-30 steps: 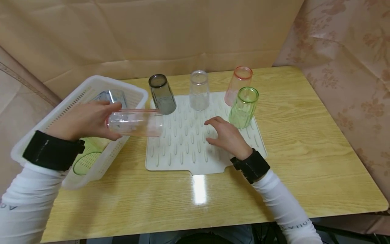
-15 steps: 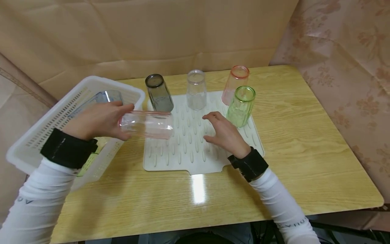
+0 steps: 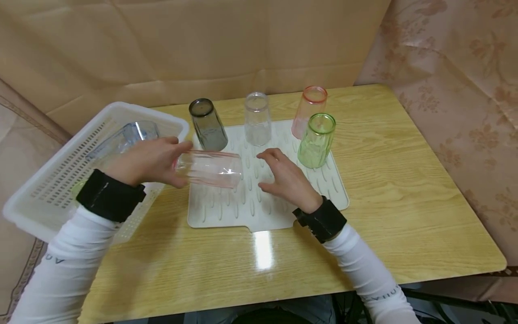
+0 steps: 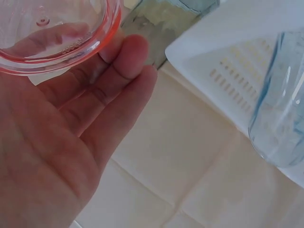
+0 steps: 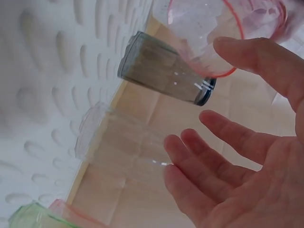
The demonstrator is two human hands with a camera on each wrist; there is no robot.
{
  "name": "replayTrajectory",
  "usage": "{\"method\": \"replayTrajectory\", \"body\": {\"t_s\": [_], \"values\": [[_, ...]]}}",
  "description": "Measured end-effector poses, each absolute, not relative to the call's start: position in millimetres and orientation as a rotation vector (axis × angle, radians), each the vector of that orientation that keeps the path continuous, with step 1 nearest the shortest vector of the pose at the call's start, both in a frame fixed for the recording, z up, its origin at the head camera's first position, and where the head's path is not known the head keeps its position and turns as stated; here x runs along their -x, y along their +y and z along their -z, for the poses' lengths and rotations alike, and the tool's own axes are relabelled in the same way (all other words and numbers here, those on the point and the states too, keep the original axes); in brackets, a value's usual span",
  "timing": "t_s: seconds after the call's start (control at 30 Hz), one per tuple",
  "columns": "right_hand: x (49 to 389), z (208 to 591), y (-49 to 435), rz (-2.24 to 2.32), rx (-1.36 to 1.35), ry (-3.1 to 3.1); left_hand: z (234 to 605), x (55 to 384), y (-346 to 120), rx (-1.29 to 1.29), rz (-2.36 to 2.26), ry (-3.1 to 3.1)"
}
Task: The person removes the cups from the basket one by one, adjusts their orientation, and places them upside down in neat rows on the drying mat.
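Note:
My left hand [image 3: 149,161] grips a clear pink glass [image 3: 212,168] by its base end. The glass lies sideways in the air above the left part of a white draining mat [image 3: 259,215], its mouth toward the right hand. In the left wrist view the fingers curl round the pink glass's base [image 4: 107,45]. My right hand [image 3: 289,180] hovers over the mat with fingers apart, touching nothing; in the right wrist view the pink glass's rim [image 5: 232,19] appears beyond its thumb. Upside down on the mat stand a grey glass [image 3: 210,128], a clear glass [image 3: 257,121], a pink-red glass [image 3: 307,114] and a green glass [image 3: 317,141].
A white perforated basket [image 3: 24,198] stands at the left with a bluish glass [image 3: 135,135] lying inside and something green [image 3: 77,189] partly hidden by the left arm. The wooden table [image 3: 404,202] extends right of the mat. A beige cloth [image 3: 202,45] hangs behind.
My left hand has carried the pink glass right, out from over the basket to above the mat. My right hand has shifted slightly left, its fingers still apart.

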State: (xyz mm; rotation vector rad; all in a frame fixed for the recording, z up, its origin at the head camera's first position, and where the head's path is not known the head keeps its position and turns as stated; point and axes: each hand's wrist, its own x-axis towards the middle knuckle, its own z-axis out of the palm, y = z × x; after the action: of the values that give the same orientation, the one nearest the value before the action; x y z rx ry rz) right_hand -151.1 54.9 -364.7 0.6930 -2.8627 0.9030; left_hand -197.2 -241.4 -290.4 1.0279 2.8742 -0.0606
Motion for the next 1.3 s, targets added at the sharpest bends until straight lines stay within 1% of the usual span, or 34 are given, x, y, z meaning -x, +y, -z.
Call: {"method": "replayTrajectory", "body": {"t_s": [0.27,0.63,1.07,1.3], "values": [[147,364,44,-0.872,-0.751,-2.841,296,199,-231,-1.057,0.079,2.831],[144,363,28,-0.890,-0.843,-2.809,304,196,-210,-0.999,0.199,2.783],[146,365,8,-0.853,-0.900,-2.776,306,188,-194,-1.090,0.263,2.770],[148,366,3,-0.864,-0.859,-2.827,299,182,-182,-1.173,0.238,2.795]]}}
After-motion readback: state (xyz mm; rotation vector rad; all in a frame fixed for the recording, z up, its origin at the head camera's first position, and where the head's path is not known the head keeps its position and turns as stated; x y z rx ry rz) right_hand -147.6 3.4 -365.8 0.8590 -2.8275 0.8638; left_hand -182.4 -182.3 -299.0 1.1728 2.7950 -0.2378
